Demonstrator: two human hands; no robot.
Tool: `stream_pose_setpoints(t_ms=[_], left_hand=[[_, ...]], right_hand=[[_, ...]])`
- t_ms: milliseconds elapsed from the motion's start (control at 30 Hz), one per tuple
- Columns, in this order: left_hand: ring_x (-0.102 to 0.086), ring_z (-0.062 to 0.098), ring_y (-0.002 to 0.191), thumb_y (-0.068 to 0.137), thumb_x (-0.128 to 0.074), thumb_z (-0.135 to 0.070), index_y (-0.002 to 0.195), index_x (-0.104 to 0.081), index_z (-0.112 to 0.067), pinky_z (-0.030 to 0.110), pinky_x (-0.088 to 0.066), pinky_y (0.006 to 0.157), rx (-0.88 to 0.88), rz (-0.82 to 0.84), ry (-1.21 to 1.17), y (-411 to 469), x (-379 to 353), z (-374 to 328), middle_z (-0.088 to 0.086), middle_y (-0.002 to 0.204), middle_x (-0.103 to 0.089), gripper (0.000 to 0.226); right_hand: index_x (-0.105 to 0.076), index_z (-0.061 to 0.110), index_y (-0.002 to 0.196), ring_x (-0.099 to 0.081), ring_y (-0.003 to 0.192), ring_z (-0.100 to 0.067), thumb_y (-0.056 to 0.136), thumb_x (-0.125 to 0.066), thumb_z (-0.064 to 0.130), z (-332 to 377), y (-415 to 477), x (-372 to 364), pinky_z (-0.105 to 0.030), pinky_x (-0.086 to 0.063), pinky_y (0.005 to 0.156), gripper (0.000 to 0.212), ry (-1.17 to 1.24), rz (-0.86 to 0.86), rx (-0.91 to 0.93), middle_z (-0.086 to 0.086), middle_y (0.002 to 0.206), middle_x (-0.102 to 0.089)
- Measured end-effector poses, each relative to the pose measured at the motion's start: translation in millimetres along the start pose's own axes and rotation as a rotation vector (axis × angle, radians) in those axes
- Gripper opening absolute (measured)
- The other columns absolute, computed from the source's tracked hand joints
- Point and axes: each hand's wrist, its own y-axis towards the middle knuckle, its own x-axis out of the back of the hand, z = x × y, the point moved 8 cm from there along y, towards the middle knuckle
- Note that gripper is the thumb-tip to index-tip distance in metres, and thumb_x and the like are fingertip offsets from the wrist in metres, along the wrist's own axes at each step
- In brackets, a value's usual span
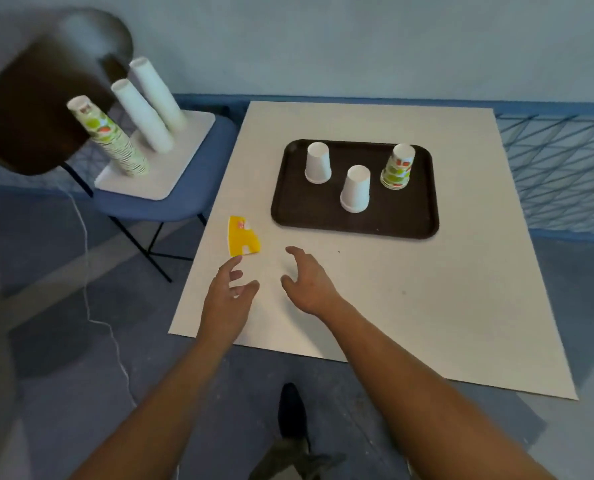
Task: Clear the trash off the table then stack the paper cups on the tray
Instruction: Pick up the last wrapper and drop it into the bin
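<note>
**Both hands empty beside the yellow scrap**

A yellow scrap of trash [243, 237] lies flat on the white table [410, 299], near its left edge and just left of the dark tray's [288, 209] near-left corner, apart from it. The left hand [228, 294] hovers just on the near side of the scrap, fingers spread and loosely bent, holding nothing. Its forefinger tip reaches the scrap's near edge, though I cannot tell whether it touches. The right hand [309, 282] sits beside the left, to the right of the scrap, fingers also spread wide and curved, empty.

On the tray stand three upturned items: a white cup [318, 163] at the far left, another white cup [355, 188] nearer the middle, and a patterned cup stack [397, 167] at the far right. All three are apart from each other.
</note>
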Motion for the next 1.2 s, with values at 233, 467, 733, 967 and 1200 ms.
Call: stream_pose_setpoints(t_ms=[233, 467, 733, 967, 1200], left_hand=[[-0.063, 0.015, 0.108, 0.098, -0.068, -0.023, 0.145, -0.051, -0.038, 0.022, -0.048, 0.075, 0.099, -0.023, -0.022, 89, 51, 24, -0.003, 0.131, -0.056, 0.053], [-0.062, 0.021, 0.121, 0.097, -0.068, -0.037, 0.149, -0.042, -0.045, 0.046, -0.052, 0.105, 0.189, 0.092, 0.051, 133, 52, 51, -0.002, 0.144, -0.055, 0.058], [-0.062, 0.02, 0.119, 0.095, -0.071, -0.043, 0.147, -0.048, -0.035, 0.042, -0.049, 0.107, 0.154, 0.273, 0.148, 127, 8, 43, -0.002, 0.129, -0.066, 0.057], [-0.07, 0.008, 0.087, 0.094, -0.074, -0.023, 0.101, -0.074, -0.04, 0.023, -0.051, 0.081, -0.107, 0.343, 0.218, 40, -40, -13, -0.012, 0.099, -0.075, 0.018], [-0.07, 0.002, 0.086, 0.095, -0.074, -0.026, 0.105, -0.078, -0.037, 0.009, -0.047, 0.073, -0.17, 0.569, 0.231, -98, -143, -30, -0.013, 0.099, -0.076, 0.015]], right_hand=[[-0.011, 0.026, 0.162, -0.046, 0.13, -0.045, 0.098, -0.058, 0.025, 52, 128, -57, -0.048, -0.041, 0.106, 0.079, -0.154, 0.01, 0.0, -0.016, 0.156, -0.032], [-0.01, 0.029, 0.16, -0.045, 0.125, -0.04, 0.092, -0.067, 0.017, 41, 158, -80, -0.049, -0.046, 0.098, 0.089, -0.329, 0.058, 0.036, -0.01, 0.143, -0.043], [-0.035, 0.018, 0.151, -0.054, 0.126, -0.031, 0.085, -0.069, 0.007, 11, 101, -59, -0.03, -0.04, 0.098, 0.075, 0.046, 0.043, 0.036, -0.009, 0.141, -0.055], [-0.05, 0.022, 0.122, -0.064, 0.089, -0.017, 0.096, -0.064, 0.017, -46, -24, -6, -0.042, -0.057, 0.083, 0.03, 0.368, -0.068, -0.07, 0.007, 0.103, -0.064], [-0.058, 0.018, 0.112, -0.067, 0.075, -0.014, 0.102, -0.057, 0.016, -141, -189, 60, -0.033, -0.057, 0.071, 0.01, 0.558, -0.294, -0.182, -0.003, 0.087, -0.072]])
